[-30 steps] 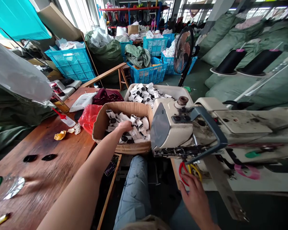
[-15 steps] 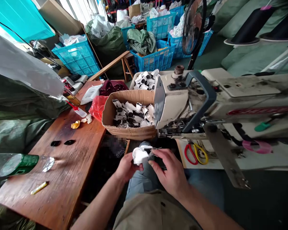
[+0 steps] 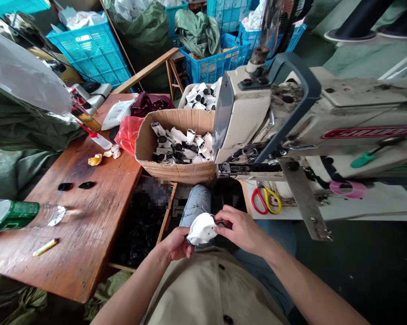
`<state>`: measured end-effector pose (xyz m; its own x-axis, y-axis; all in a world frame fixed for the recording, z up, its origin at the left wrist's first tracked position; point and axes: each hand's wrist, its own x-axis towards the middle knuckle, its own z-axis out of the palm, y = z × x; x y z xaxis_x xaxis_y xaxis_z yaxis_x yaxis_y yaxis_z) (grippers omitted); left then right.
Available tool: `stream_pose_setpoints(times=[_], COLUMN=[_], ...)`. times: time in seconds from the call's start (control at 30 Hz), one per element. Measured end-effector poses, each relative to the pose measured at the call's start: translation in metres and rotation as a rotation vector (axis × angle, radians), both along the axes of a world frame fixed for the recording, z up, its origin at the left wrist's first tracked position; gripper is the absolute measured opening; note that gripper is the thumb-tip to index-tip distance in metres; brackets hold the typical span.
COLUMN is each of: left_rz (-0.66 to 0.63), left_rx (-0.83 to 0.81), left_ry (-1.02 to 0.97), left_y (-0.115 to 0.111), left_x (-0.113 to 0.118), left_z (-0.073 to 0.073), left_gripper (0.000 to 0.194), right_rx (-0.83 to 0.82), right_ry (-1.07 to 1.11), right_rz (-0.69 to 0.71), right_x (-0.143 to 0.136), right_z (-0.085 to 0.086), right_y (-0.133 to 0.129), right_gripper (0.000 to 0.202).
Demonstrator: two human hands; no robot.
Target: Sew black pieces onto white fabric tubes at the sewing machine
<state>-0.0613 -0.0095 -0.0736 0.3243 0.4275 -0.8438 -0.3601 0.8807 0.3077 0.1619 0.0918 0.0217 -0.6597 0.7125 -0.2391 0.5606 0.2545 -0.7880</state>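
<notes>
A small white fabric piece (image 3: 202,229) with a dark edge is held over my lap, in front of the sewing machine (image 3: 244,117). My left hand (image 3: 176,243) grips its left side, thumb on top and fingers curled beneath. At the right edge my right hand (image 3: 240,229) pinches the piece between thumb and fingers; a small dark bit shows at those fingertips, too small to name. Beyond the hands stands a cardboard box (image 3: 176,172) with many similar white-and-black pieces (image 3: 181,144) in it.
On the wooden table (image 3: 98,216) at left lie a plastic bottle (image 3: 20,215), a yellow lighter-like stick (image 3: 45,247) and two black pieces (image 3: 86,185). Red-and-yellow-handled scissors (image 3: 267,201) lie beneath the machine. A metal plate (image 3: 306,201) juts toward me. Blue crates (image 3: 91,49) stand behind.
The view has tipped downward. The white piece now shows a broader, flatter face, and my right hand has moved closer in on its right edge. My left hand keeps its hold.
</notes>
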Motion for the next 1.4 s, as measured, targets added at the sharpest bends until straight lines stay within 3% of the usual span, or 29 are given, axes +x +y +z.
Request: stream_pose_setpoints(times=[0.1,0.2,0.27,0.3,0.37,0.43,0.53,0.6,0.73,0.8,0.93,1.1,1.17,1.2,1.27,1.33,1.4], left_rz=[-0.096,-0.074,-0.019,-0.031,-0.204,-0.368,-0.421,-0.417,-0.376,-0.36,-0.418,-0.661,-0.702,-0.65,-0.413,-0.102,0.126], left_rx=[0.009,0.102,0.34,0.537,0.936,1.119,1.077,1.056,1.097,1.11,1.137,1.221,1.255,1.245,1.147,0.971,0.817], left_ry=[0.063,0.194,0.395,0.513,0.623,0.63,0.698,0.699,0.627,0.653,0.757,0.986,0.967,0.902,0.673,0.42,0.299], left_y=[-0.011,-0.014,-0.01,-0.007,0.0,0.005,0.008,0.006,0.003,0.002,-0.006,-0.018,-0.02,-0.021,-0.024,-0.029,-0.038], left_x=[0.001,-0.002,-0.005,-0.006,-0.007,-0.007,-0.01,-0.014,-0.022,-0.025,-0.031,-0.041,-0.048,-0.051,-0.057,-0.06,-0.062], left_z=[-0.005,0.008,0.029,0.04,0.06,0.068,0.059,0.048,0.039,0.04,0.047,0.066,0.069,0.065,0.049,0.024,-0.001], left_gripper=[0.028,0.027,0.032,0.036,0.039,0.029,0.008,0.004,0.006,0.003,0.019,0.018,0.015,0.013,0.015,0.035,0.047], right_rx=[-0.068,-0.069,0.008,0.049,0.096,0.074,-0.114,-0.204,-0.1,-0.037,0.051,0.157,0.151,0.121,0.009,-0.141,-0.345], right_ry=[0.033,-0.031,-0.118,-0.156,-0.197,-0.18,-0.091,-0.058,-0.077,-0.081,-0.028,0.077,0.109,0.127,0.156,0.162,0.158], right_rz=[0.029,0.069,0.1,0.123,0.178,0.202,0.186,0.178,0.18,0.19,0.216,0.307,0.34,0.337,0.301,0.252,0.238], right_x=[0.003,-0.001,-0.008,-0.012,-0.021,-0.027,-0.032,-0.034,-0.041,-0.047,-0.055,-0.06,-0.065,-0.068,-0.077,-0.087,-0.101], right_z=[-0.01,-0.011,-0.008,-0.007,-0.007,-0.012,-0.028,-0.037,-0.04,-0.037,-0.032,-0.03,-0.028,-0.028,-0.031,-0.042,-0.062], right_y=[-0.004,-0.009,-0.012,-0.013,-0.015,-0.014,-0.013,-0.011,-0.01,-0.012,-0.02,-0.032,-0.035,-0.035,-0.034,-0.028,-0.017], right_gripper=[0.005,0.003,0.004,0.004,0.003,0.003,0.006,0.013,0.001,0.006,0.012,0.016,0.018,0.018,0.017,0.017,0.023])
